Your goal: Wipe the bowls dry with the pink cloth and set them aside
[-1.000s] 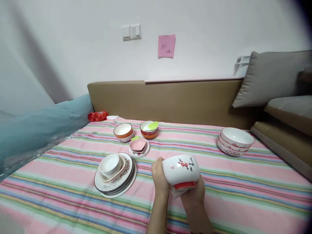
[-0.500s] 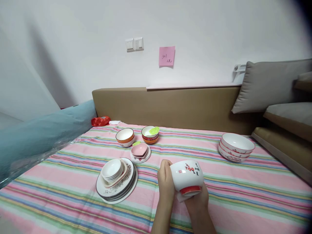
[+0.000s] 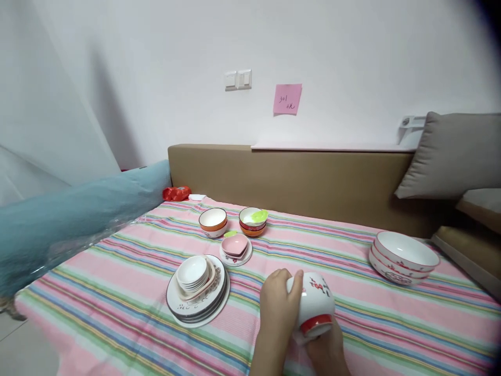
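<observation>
A white bowl [image 3: 315,298] with a red foot ring, red flowers and dark characters is tipped on its side above the cloth. My left hand [image 3: 278,302] grips it at the left, thumb on the outer wall and fingers over the rim. My right hand [image 3: 329,342] is under the bowl, its fingers mostly hidden behind it. Something white, like a folded cloth or tissue [image 3: 300,337], shows between the bowl and my right hand. To the left stands a stack of plates [image 3: 182,314] topped with small white bowls [image 3: 192,271].
Small plates [image 3: 246,254] carry pink heart-shaped dishes [image 3: 234,244]. Behind them are orange-banded bowls [image 3: 213,223] and a stack holding a green-and-white spoon [image 3: 259,216]. Large white bowls [image 3: 403,258] stand right. A red package [image 3: 176,194] lies near the brown backrest [image 3: 297,172]; cushions [image 3: 454,151] are at right.
The bowl has turned in my hands and tipped further. My left hand has shifted so its back and thumb show over the bowl's side. The whole view has swung slightly left.
</observation>
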`<control>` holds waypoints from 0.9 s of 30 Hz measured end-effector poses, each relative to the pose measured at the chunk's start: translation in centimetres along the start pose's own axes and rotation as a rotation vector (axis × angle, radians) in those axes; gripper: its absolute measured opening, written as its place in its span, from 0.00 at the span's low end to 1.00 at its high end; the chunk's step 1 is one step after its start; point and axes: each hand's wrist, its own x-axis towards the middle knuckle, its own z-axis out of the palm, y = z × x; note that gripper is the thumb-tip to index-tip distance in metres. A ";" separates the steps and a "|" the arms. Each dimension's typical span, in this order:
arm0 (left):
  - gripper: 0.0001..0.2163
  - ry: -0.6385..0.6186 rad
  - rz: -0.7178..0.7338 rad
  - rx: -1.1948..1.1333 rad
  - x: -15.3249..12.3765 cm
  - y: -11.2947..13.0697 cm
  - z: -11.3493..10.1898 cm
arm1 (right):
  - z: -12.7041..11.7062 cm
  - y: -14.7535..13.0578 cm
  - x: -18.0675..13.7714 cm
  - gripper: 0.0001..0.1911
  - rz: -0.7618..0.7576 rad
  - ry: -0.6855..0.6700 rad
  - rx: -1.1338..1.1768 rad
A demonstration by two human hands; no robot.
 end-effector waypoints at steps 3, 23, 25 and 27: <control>0.23 0.009 -0.077 -0.031 0.4 -1.1 -0.1 | 0.2 0.2 0.2 0.15 0.165 0.160 0.070; 0.25 0.170 -0.327 -0.515 1.3 -3.6 0.8 | 4.1 -3.4 -2.6 0.27 -0.487 -0.082 -0.888; 0.25 0.200 -0.263 -0.414 1.2 -3.5 0.8 | 4.7 -3.5 -3.0 0.25 -0.633 -0.199 -1.153; 0.25 0.209 -0.241 -0.355 1.0 -3.5 1.0 | 5.1 -3.5 -3.2 0.23 -0.718 -0.259 -1.315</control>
